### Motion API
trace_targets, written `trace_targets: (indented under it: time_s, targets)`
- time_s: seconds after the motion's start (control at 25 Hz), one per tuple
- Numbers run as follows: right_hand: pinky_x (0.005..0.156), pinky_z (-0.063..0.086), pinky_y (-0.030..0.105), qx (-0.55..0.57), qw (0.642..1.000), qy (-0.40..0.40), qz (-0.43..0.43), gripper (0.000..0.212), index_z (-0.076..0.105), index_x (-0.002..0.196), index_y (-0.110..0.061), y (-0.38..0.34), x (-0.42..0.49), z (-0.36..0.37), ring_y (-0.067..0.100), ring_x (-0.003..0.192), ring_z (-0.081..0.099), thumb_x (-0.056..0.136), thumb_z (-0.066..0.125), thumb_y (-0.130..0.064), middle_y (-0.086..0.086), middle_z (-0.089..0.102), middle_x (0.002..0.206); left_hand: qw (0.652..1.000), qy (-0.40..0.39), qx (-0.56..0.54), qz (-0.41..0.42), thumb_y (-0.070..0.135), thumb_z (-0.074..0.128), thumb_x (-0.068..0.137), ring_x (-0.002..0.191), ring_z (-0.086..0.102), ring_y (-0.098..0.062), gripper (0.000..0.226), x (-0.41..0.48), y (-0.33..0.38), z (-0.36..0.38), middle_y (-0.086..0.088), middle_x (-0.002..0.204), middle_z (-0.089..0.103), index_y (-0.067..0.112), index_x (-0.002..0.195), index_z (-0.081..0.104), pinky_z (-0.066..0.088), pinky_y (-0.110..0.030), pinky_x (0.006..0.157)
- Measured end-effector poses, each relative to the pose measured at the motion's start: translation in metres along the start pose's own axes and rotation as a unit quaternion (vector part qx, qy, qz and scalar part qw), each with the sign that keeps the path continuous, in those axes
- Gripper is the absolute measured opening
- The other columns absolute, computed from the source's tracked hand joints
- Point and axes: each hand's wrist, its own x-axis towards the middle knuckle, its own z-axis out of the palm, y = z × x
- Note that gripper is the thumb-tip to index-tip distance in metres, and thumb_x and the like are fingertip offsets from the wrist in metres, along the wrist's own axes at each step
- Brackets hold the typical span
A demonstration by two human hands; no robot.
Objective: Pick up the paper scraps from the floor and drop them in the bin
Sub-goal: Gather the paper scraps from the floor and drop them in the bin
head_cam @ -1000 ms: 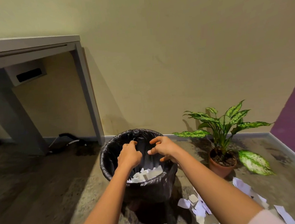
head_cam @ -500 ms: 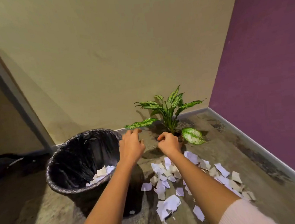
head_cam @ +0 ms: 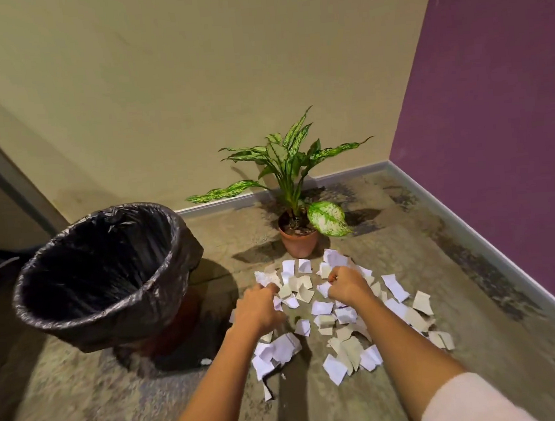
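Several white and beige paper scraps (head_cam: 340, 335) lie scattered on the floor in front of me. My left hand (head_cam: 259, 308) is down on the left side of the pile, fingers curled over scraps at its fingertips. My right hand (head_cam: 345, 286) is down on the far middle of the pile, fingers curled round scraps. The bin (head_cam: 172, 285), lined with a black plastic bag, stands to the left of the pile, its inside dark from this angle.
A potted plant (head_cam: 300, 241) in a terracotta pot stands just beyond the scraps against the beige wall. A purple wall (head_cam: 495, 126) with a skirting board runs along the right. A grey table leg (head_cam: 4, 178) slants at far left.
My hands left the bin's opening, swung right and dropped onto the scrap pile. The view turned right with them, so the bin now sits at the left.
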Motion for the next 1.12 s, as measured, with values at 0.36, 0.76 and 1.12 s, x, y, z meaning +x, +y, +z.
trace_targets:
  time_s: [0.36, 0.76, 1.12]
  targets:
    - [0.1, 0.043, 0.041, -0.143, 0.986, -0.08, -0.024, 0.073, 0.04, 0.136, -0.02, 0.084, 0.019, 0.024, 0.033, 0.137, 0.024, 0.075, 0.076, -0.034, 0.014, 0.033, 0.146, 0.977, -0.136, 0.013, -0.165, 0.04, 0.083, 0.07, 0.142, 0.024, -0.04, 0.108, -0.012, -0.011, 0.088, -0.016, 0.156, 0.013, 0.027, 0.153, 0.016, 0.036, -0.05, 0.11]
    - [0.107, 0.032, 0.058, -0.192, 0.977, -0.095, -0.01, 0.126, 0.011, 0.149, -0.043, 0.162, 0.015, 0.012, 0.04, 0.143, 0.008, 0.047, 0.077, -0.075, 0.011, 0.005, 0.158, 0.961, -0.085, -0.11, -0.24, 0.043, 0.089, 0.061, 0.133, 0.036, -0.042, 0.117, -0.021, -0.024, 0.149, -0.018, 0.147, 0.016, 0.04, 0.152, 0.016, 0.043, -0.047, 0.103]
    - [0.109, 0.032, 0.051, -0.152, 0.985, -0.077, -0.017, 0.099, 0.019, 0.148, -0.036, 0.161, 0.037, 0.045, 0.04, 0.144, 0.0, 0.07, 0.08, -0.039, 0.018, 0.007, 0.155, 0.964, -0.09, -0.22, -0.122, 0.055, 0.089, 0.05, 0.14, 0.024, -0.036, 0.126, 0.021, 0.061, 0.159, -0.013, 0.145, 0.018, 0.027, 0.152, 0.02, 0.033, -0.044, 0.111]
